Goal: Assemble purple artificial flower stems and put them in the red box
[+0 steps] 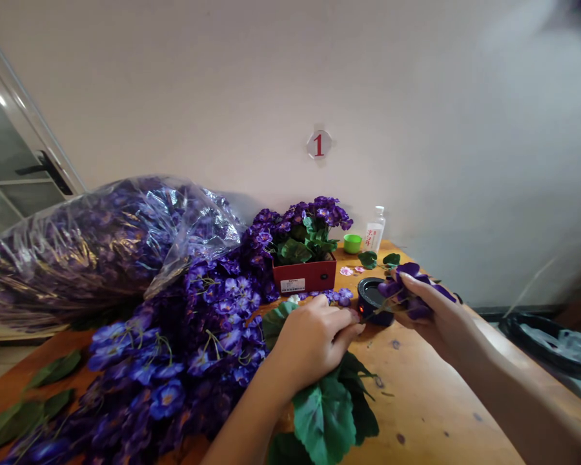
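My right hand [428,307] grips a small bunch of purple artificial flowers [419,303] above the table's right side. Thin stems from this bunch point toward the fingertips of my left hand [319,332]. Those fingers are closed, and large green artificial leaves [324,413] spread out below and beside them, seemingly held by their stems; the exact grip is hidden. Between my hands, just beyond the fingertips, stands a small round black pot [368,290] with dark contents and a glowing red light.
Loose purple flowers [174,374] cover the table's left, before a clear plastic bag [101,239] full of them. A red box [305,274] holds a flower arrangement. Behind are a green cup [352,243] and bottle [375,229]. A black bin [552,345] stands off the right edge.
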Available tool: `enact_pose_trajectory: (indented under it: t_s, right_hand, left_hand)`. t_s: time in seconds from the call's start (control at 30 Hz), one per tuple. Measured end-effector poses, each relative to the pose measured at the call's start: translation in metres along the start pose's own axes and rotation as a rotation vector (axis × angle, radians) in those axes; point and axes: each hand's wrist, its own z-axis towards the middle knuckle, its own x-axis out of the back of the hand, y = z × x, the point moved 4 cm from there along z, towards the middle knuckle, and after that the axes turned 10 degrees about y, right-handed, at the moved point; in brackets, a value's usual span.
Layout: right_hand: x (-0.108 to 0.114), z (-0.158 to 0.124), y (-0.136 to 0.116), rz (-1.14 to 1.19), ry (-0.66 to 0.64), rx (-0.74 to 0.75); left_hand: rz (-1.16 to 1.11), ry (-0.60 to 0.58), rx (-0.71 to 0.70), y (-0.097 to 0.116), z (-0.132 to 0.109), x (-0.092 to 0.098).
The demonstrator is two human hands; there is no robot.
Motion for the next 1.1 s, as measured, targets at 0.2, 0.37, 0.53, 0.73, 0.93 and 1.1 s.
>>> enact_pose_trajectory:
  t_s: [0.2,0.37,0.53,0.73,0.93,1.1]
  right_hand:
    - [0.001,-0.003,-0.004,-0.287,-0.06,0.159]
    - [-0.008,-0.015,-0.018,-0.486,-0.178,0.433]
    - [-0.009,-0.01,-0.016,-0.534,-0.177,0.528]
    - [-0.013,-0.007,-0.008,-0.452,-0.118,0.567]
    - [-0.01,-0.009,-0.008,-0.452,-0.129,0.551]
    - [-0.028,0.017,-0.012,-0.204,-0.211,0.372]
  left_hand:
    - [-0.006,-0.005,0.021,-0.001,0.001,0.003]
    - [0.002,-0.023,0.009,-0.003,0.0,0.001]
    - [0.031,-0.044,-0.029,-0.001,0.0,-0.009]
    - [0.122,-0.072,-0.049,0.006,0.0,-0.018]
    - [0.106,-0.078,0.002,0.0,0.001,-0.017]
    - [-0.008,0.158,0.158,-0.008,-0.001,0.016]
